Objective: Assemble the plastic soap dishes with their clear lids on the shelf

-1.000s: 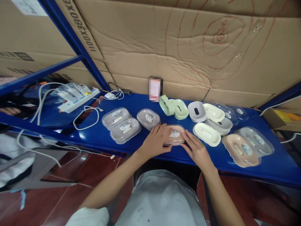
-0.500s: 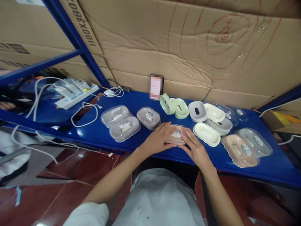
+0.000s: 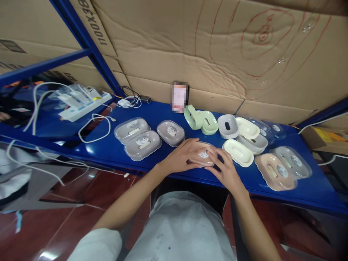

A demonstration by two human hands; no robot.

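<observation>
A pink soap dish (image 3: 202,154) with a clear cover and a round label lies at the table's front edge, between my two hands. My left hand (image 3: 182,156) grips its left side, thumb along the near edge. On the opposite side my right hand (image 3: 223,167) holds it, with fingers over the top near the label. Left of them is a grey-mauve covered soap dish (image 3: 171,133), with two more covered dishes (image 3: 143,145) farther left. Just right of my right hand sits a cream soap dish (image 3: 238,152) without a cover.
Green dish parts (image 3: 209,122), a grey tray (image 3: 228,126) and another cream tray (image 3: 247,128) stand behind. Covered pink (image 3: 274,172) and grey (image 3: 292,162) dishes lie at the right. A phone (image 3: 179,97) leans on the cardboard; a power strip (image 3: 84,105) with cables lies left.
My right hand's fingers have lifted and bent a little over the cover, and my left fingers have shifted slightly. The pink soap dish stays between both hands. The view has moved slightly.
</observation>
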